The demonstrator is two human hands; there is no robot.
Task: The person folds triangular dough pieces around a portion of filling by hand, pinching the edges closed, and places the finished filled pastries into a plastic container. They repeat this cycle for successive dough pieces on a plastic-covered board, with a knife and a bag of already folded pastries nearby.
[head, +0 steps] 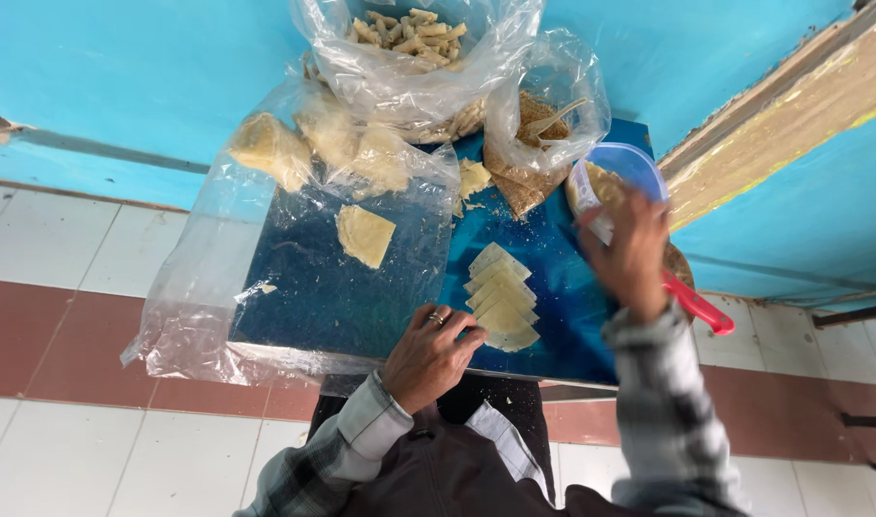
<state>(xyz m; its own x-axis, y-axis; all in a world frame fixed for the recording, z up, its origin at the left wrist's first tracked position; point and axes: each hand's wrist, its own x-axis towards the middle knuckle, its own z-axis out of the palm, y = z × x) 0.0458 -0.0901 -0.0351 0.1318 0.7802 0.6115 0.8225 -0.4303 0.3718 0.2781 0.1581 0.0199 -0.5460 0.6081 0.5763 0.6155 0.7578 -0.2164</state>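
Under the left hand (428,356), at the near edge of the blue counter (553,287), lies a fanned row of pale dough sheets (500,297); the fingertips rest on the nearest sheet, fingers bent loosely and gripping nothing. Just beyond that row, the right hand (631,251) is raised and blurred, touching a clear tub (618,177) filled with crumbs; whether it grasps the tub I cannot tell. A red handle (698,306) sticks out past the right wrist, over the counter's right edge. Left of the left hand, a flat plastic bag (294,278) covers the counter and hangs over its left and near edges, with one dough square (364,235) on it. Past both hands, at the far edge against the blue wall, stand bags of dough pieces (328,139), sticks (409,33) and crumbs (539,115). Bare counter shows between the dough sheets and the right edge. Tiled floor (65,249) lies below.
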